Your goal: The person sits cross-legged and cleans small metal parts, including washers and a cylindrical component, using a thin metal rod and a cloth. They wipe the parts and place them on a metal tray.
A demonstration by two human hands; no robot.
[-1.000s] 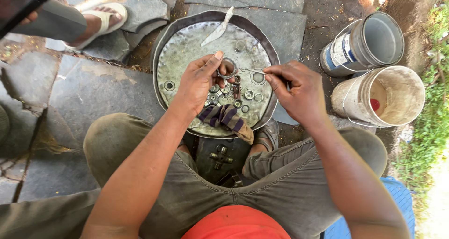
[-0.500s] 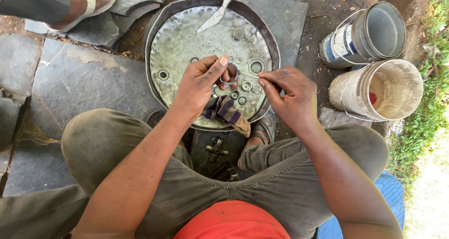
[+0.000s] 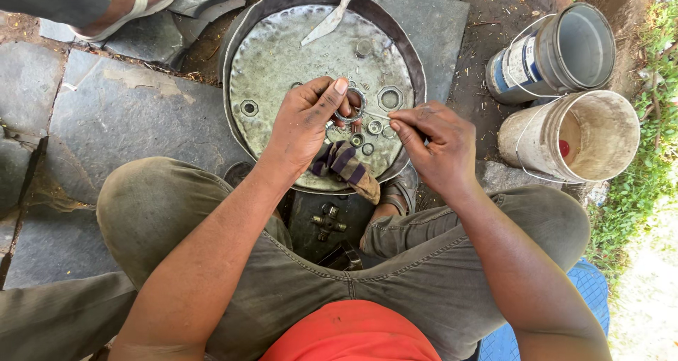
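A small metal ring (image 3: 351, 109) is pinched in the left hand (image 3: 305, 124) above a round metal pan (image 3: 282, 57). The right hand (image 3: 434, 142) pinches a thin pin (image 3: 376, 116) touching the ring. Nuts and washers (image 3: 389, 97) lie loose in the pan beside a striped rag (image 3: 344, 162); two buckets (image 3: 565, 92) stand nearby.

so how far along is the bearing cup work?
Done: several cups and rings already lie loose in the metal tray. In hand: the left hand holds a small round cup over the tray, and the right hand pinches a thin needle-like piece toward it. Left: the cross joint sits bare below, between the knees, and the rag lies unused.
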